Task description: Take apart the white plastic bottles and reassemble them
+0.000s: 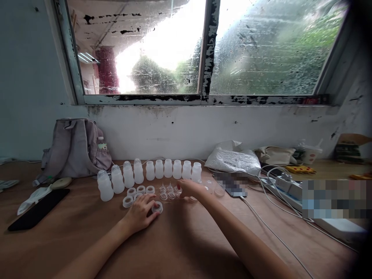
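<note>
My left hand [140, 213] rests low over the table, with thumb and index finger closed about a white screw ring [157, 208] for a baby bottle. Several more white rings [141, 189] lie just beyond its fingers, partly covered by them. My right hand [188, 188] reaches into a group of clear bottle nipples [163, 195], its fingertips pinched at one on the group's right side; the fingers hide most of that nipple. Behind both hands stands a curved row of frosted baby bottles [159, 169]. The left ones, such as this bottle [117, 180], wear clear caps; those further right are open-topped.
Clear domed caps [219, 190] lie right of my right hand. Beyond them are a phone [229, 185] with a white cable, a silver plastic bag [234, 159] and a power strip [286, 201]. A backpack [74, 145] and a black flat case [39, 210] are at left.
</note>
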`<state>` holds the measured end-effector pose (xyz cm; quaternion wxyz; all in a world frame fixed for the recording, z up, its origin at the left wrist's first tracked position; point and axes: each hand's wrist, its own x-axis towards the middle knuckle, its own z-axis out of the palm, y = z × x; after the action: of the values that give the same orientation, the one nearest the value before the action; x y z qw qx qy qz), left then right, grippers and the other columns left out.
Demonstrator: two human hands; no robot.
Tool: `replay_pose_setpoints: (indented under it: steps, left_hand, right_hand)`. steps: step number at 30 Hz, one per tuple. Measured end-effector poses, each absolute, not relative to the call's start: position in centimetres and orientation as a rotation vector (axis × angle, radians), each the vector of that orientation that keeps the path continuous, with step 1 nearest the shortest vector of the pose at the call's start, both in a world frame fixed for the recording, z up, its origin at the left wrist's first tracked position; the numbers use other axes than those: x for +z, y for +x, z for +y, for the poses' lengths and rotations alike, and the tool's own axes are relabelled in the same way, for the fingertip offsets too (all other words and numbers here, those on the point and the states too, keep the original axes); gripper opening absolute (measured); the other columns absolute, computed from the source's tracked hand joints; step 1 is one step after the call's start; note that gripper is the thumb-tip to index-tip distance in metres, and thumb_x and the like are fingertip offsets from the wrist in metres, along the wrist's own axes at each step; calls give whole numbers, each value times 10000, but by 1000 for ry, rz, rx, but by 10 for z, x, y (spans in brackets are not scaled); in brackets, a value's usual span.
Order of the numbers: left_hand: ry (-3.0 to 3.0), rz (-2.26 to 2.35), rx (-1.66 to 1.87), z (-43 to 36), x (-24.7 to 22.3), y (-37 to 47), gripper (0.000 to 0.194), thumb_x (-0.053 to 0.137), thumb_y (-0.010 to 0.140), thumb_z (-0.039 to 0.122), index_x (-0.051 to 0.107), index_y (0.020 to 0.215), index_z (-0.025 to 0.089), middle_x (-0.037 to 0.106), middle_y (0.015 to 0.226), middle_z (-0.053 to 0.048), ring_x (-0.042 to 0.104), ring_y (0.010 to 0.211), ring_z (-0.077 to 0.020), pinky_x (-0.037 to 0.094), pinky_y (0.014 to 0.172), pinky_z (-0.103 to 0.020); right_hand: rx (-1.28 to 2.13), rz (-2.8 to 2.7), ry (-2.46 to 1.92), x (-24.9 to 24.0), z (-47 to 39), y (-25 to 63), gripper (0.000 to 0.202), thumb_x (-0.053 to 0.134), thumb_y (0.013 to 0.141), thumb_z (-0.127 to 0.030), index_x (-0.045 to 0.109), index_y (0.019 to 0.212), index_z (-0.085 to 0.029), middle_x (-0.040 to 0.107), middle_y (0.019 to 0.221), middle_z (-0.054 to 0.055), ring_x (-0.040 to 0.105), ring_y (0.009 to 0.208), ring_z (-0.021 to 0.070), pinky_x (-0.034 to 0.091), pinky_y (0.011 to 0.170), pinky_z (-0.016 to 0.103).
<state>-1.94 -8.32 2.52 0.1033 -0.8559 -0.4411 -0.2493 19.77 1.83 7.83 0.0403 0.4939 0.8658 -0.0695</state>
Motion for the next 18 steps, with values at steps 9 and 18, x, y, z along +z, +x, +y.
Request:
replay_pose_setpoints:
  steps: [9, 18]
  left_hand:
    - [-2404, -1407, -745, -65, 22, -44, 180, 468, 773, 334, 522, 889, 208, 517, 1084, -65, 465, 1023, -232, 376, 847, -388]
    - [-2302, -1496, -786, -60, 16, -48, 258, 488, 767, 366, 493, 967, 202, 529, 1040, -58, 487, 949, -221, 380, 826, -372]
  right_hand:
    - [-121, 2636, 1490, 73, 21, 195, 262, 681, 554, -224, 577, 788, -169, 566, 843, 67, 515, 846, 246, 350, 666, 292]
    - [-103, 2654, 1488, 75, 21, 199, 233, 655, 574, -164, 585, 796, -176, 575, 850, 64, 510, 845, 228, 342, 674, 289]
